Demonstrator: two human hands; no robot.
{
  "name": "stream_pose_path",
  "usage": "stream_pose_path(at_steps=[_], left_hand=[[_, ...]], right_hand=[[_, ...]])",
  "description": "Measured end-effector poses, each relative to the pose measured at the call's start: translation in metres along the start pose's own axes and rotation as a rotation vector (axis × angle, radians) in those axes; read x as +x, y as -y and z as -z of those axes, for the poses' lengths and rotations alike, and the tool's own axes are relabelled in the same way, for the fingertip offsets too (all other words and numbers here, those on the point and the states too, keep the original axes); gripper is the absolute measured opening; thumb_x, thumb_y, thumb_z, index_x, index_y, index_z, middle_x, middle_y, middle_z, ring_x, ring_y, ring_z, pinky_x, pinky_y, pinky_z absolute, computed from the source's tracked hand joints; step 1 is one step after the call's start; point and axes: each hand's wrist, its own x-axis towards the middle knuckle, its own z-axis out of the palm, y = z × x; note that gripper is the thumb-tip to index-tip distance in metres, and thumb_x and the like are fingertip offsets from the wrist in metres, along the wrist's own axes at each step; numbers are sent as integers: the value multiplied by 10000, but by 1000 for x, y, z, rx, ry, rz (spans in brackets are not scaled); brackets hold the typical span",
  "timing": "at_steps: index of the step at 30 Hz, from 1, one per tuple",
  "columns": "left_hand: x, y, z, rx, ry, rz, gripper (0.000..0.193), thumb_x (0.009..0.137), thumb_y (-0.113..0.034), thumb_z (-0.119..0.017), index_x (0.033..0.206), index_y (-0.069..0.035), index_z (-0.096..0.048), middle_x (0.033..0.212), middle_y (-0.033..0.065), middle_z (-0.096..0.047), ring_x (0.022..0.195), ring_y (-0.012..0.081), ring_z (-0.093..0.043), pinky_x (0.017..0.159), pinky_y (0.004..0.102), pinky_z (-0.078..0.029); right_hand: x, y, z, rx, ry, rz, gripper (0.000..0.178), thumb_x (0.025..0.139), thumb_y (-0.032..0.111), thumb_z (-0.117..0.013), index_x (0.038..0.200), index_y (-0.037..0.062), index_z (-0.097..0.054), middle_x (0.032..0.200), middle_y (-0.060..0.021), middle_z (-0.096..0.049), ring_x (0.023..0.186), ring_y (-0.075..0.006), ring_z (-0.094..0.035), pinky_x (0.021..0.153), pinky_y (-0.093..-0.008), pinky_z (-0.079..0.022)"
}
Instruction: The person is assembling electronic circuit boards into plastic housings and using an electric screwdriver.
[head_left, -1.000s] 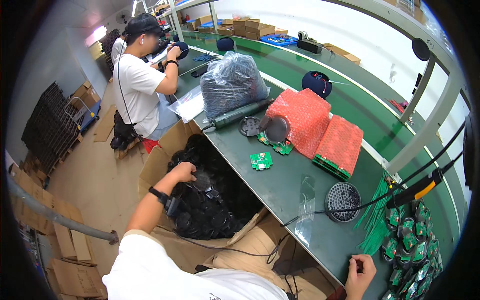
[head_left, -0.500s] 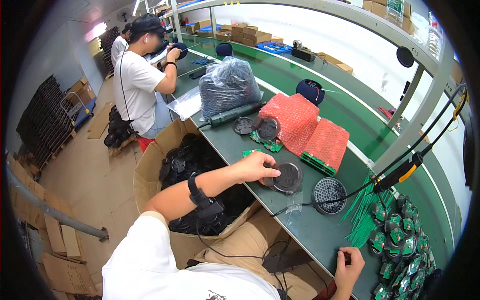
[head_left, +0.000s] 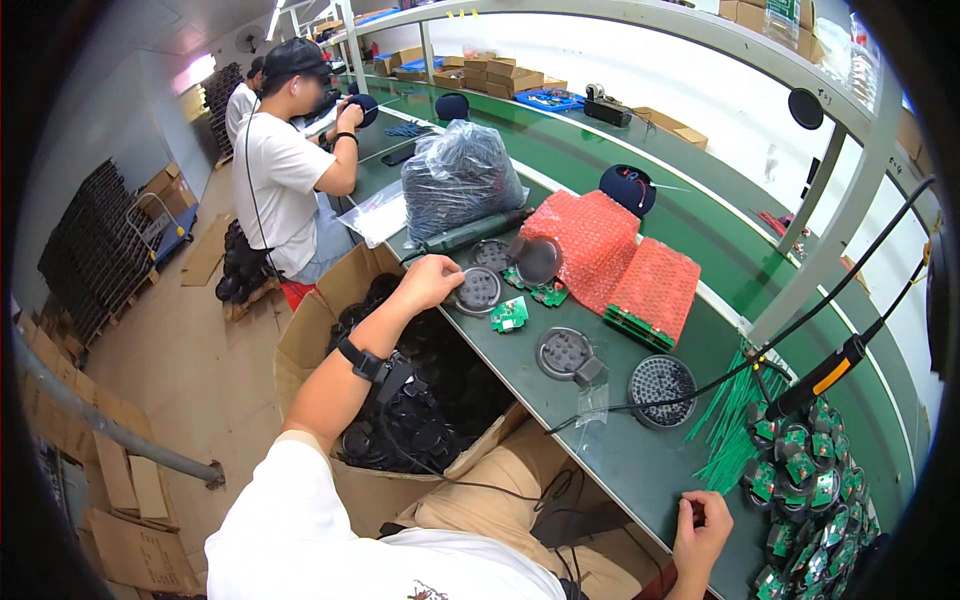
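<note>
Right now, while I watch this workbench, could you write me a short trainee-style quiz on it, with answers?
1. True or false: the left hand is at the rim of a round dark plastic disc.
2. Which is nearest the right hand: (A) bulging clear plastic bag, (B) thin green plastic ties or (C) brown cardboard box?
3. Fill in: flat red bubble wrap lies on stacked green ____.

Key: 1. True. 2. B. 3. boards.

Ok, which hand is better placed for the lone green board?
Likely left: the left hand is at the black disc beside that green board; the right hand is farther away.
</note>
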Motion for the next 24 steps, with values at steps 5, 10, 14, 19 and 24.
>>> stream_pose_path(at_steps=[5,10,14,19,24], left_hand=[[11,-20,-18,570,-491,-469,281,912,-330,-762,1074,-101,-768,1061,142,-704,1062,388,-653,925,486,-525],[36,-54,-39,635,-186,-229,305,806,-390,-840,1026,-182,-808,1089,106,-724,1119,315,-687,935,468,-557],[49,-60,-46,630,-85,-201,397,820,-392,-839,1121,-145,-758,1112,118,-722,1117,334,-687,933,487,-559],[66,-66,-64,551,-297,-405,510,852,-268,-801,1275,-69,-597,1100,168,-722,1084,381,-694,912,517,-560],[63,-85,-57,309,-364,-417,235,832,-135,-762,1049,-43,-763,1037,204,-722,984,368,-711,896,470,-561]], right_hand=[[0,1,-1,-31,-10,9,90,845,-81,-700,900,-11,-686,819,-88,-638,647,-139,-577,592,-265,-465],[0,1,0,-21,-8,2,85,850,-70,-706,908,-10,-692,816,-80,-636,648,-132,-574,588,-263,-459],[0,-2,1,-26,-9,15,79,856,-64,-708,909,-7,-694,815,-75,-634,652,-125,-576,586,-258,-460],[1,-2,0,-1,4,-11,80,853,-63,-709,905,-5,-692,815,-76,-635,659,-132,-584,599,-267,-467],[1,1,1,23,-21,-34,59,855,-34,-702,907,-13,-683,773,-53,-605,647,-118,-524,606,-268,-420]])
